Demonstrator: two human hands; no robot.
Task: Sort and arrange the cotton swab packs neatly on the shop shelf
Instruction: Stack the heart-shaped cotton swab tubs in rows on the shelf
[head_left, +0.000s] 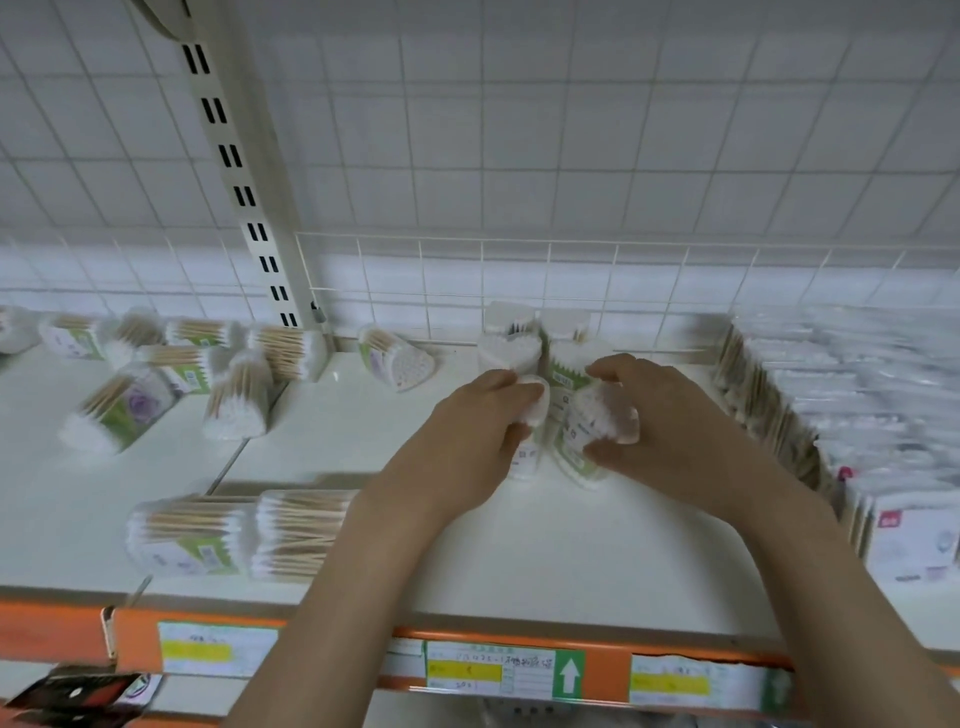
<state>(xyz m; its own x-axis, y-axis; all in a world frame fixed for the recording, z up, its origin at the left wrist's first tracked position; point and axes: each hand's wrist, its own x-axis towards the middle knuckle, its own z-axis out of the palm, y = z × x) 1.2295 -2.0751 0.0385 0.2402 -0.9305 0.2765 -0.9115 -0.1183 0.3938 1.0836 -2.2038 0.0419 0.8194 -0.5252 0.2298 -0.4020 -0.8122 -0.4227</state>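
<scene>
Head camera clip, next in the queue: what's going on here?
A person is lining up cotton swab packs on a white shop shelf. The left hand grips one upright pack, the right hand another, in front of packs already standing at the back. More packs lie scattered to the left.

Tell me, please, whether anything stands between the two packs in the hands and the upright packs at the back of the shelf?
Nothing visible does. The left hand grips one pack and the right hand another, both directly in front of the upright packs by the wire fence, with no other item between.
</scene>
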